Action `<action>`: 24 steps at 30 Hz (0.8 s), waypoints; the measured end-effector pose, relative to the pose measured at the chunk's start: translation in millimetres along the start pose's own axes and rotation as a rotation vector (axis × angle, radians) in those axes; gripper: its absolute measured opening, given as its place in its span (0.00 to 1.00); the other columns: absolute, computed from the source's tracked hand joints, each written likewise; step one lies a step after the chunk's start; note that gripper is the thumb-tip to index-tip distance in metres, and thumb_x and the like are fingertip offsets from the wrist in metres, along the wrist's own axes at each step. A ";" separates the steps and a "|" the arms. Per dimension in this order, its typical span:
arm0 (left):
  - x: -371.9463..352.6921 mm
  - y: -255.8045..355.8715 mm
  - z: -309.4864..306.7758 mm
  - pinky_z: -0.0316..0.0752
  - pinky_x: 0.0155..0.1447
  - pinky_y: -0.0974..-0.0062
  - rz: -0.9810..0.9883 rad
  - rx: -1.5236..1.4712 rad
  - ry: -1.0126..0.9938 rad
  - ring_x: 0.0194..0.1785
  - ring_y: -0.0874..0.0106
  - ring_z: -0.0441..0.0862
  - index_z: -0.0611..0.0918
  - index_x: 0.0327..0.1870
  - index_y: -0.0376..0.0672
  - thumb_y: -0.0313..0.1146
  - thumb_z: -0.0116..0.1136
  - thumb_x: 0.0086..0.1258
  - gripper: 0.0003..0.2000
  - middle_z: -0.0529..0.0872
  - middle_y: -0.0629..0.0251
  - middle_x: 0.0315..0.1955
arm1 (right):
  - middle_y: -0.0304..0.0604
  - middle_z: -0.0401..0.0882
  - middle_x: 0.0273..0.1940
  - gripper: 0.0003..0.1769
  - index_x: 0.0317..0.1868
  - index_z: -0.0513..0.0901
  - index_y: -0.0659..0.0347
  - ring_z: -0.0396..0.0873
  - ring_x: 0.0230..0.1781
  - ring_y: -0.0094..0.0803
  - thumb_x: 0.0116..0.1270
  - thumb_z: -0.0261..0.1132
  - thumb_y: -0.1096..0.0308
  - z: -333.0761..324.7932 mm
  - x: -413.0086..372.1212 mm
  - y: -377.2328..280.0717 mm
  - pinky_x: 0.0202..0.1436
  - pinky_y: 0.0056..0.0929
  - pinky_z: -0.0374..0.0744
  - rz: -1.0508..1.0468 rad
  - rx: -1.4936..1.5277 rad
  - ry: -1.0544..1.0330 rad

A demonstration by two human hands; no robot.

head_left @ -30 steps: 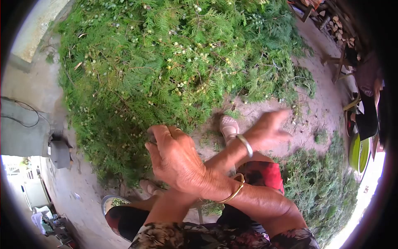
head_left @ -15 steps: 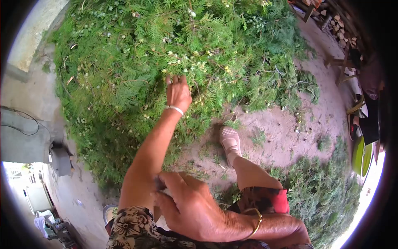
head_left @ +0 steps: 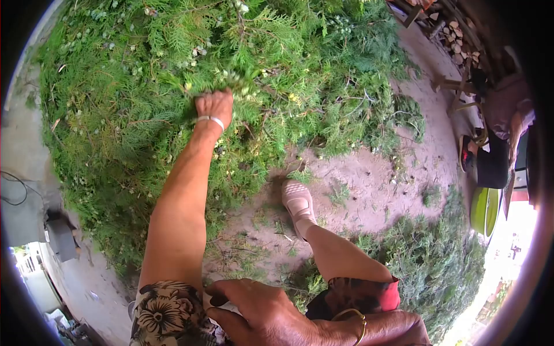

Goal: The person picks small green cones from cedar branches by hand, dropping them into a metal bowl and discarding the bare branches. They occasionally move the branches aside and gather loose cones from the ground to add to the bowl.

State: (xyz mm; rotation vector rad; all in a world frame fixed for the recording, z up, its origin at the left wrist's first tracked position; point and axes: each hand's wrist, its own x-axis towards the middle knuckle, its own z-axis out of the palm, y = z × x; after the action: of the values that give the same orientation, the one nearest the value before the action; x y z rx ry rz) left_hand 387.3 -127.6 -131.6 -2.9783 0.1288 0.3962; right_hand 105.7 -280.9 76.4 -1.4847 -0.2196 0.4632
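Note:
My left hand (head_left: 214, 107), with a white bracelet at the wrist, reaches into a large pile of green conifer branches (head_left: 138, 109). Its fingers are closed on a leafy conifer sprig (head_left: 236, 83), blurred by motion, with pale cones on it. The fingertips are hidden by foliage. At the bottom, close to my lap, my right hand (head_left: 257, 311) is curled, thumb and forefinger drawn together. A gold bangle rings that wrist. What lies between those fingers, if anything, I cannot make out.
My foot in a pinkish shoe (head_left: 298, 202) stands on dirt ground. A second heap of cut branches (head_left: 421, 259) lies at lower right. Another person (head_left: 508, 112) sits at the right edge, near a green basin (head_left: 486, 210). Stacked firewood (head_left: 454, 40) is at upper right.
My left hand has moved left and slightly up in view, its fingers now closed around a sprig. My right hand sits lower. The whole view has shifted, showing more of the other person.

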 end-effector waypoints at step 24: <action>-369.5 -121.4 -31.3 0.70 0.37 0.81 -0.216 -1.367 0.244 0.31 0.85 0.74 0.82 0.33 0.34 0.21 0.65 0.51 0.09 0.82 0.73 0.26 | 0.61 0.80 0.29 0.11 0.36 0.77 0.72 0.82 0.32 0.52 0.59 0.62 0.71 55.1 23.3 24.5 0.36 0.40 0.79 -0.058 -0.338 0.006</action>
State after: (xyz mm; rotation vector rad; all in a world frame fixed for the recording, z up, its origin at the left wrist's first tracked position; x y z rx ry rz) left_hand 52.3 12.4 11.2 -4.2708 -0.7366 0.0493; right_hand 99.5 -220.6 53.8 -1.8044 -0.3487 0.3875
